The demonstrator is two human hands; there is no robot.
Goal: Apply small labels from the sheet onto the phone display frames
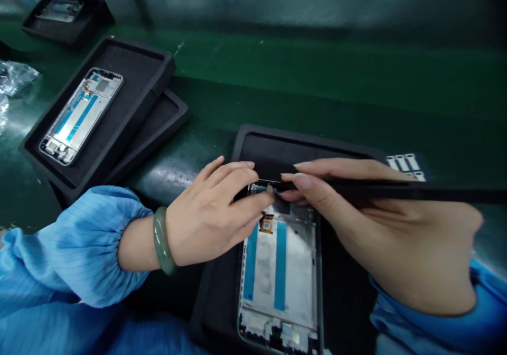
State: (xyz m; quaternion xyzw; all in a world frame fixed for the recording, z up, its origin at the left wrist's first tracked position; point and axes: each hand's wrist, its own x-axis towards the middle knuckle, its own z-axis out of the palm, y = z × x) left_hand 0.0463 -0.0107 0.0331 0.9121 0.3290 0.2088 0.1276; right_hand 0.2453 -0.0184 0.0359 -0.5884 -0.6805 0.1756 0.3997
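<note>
A phone mid-frame (pixel 297 270) with blue strips and an orange flex cable (pixel 267 224) lies in a black foam tray (pixel 217 286) before me. My left hand (pixel 219 207), with a green bangle at the wrist, is closed over the frame's upper left edge. Its index fingertip presses near a small part at the top, whose shape is partly hidden. Between the thumb and fingers of my right hand (pixel 380 228) is a long dark tool that looks like tweezers (pixel 435 190). The tool's thin tip reaches the frame's top end, close to my left fingers.
At left, another phone mid-frame (pixel 81 117) lies in a black foam tray (pixel 130 59) stacked askew on another tray (pixel 170 112). Farther back sits a third tray (pixel 71 35) with a frame inside. Clear plastic bags (pixel 16 77) lie far left. Small white pieces (pixel 404 163) lie at right.
</note>
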